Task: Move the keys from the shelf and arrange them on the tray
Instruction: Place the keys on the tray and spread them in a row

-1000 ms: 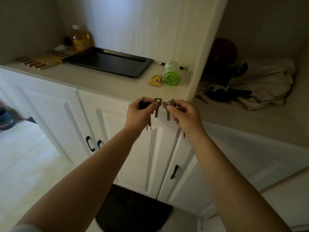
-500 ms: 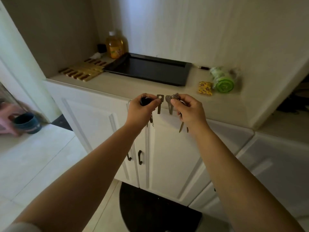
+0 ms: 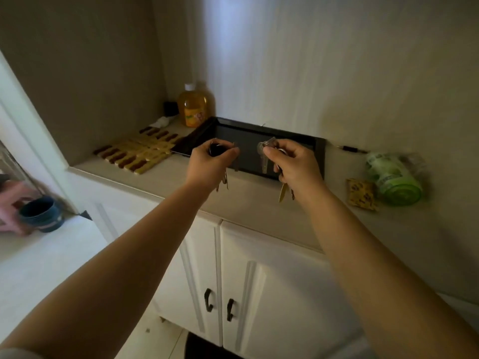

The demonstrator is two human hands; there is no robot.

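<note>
A black rectangular tray (image 3: 293, 137) lies on the white counter against the back wall. My left hand (image 3: 210, 164) hovers over the tray's front left part, closed on a bunch with a black fob (image 3: 216, 149); its keys (image 3: 223, 180) dangle below the fingers. My right hand (image 3: 293, 164) is over the tray's front right part, closed on a second bunch of silver keys (image 3: 264, 149), with a brass key (image 3: 283, 192) hanging under the palm. Both bunches are held above the tray, apart from it.
A yellow bottle (image 3: 195, 106) stands behind the tray's left end. A slatted wooden trivet (image 3: 137, 152) lies to the left. A green roll (image 3: 392, 174), a yellow packet (image 3: 361, 194) and a pen (image 3: 350, 149) lie to the right. Another person's hand holds a blue cup (image 3: 41, 213) at far left.
Both hands have carried the key bunches forward from the counter's front edge to above the tray. The view has shifted left, so the right-hand shelf is out of sight.
</note>
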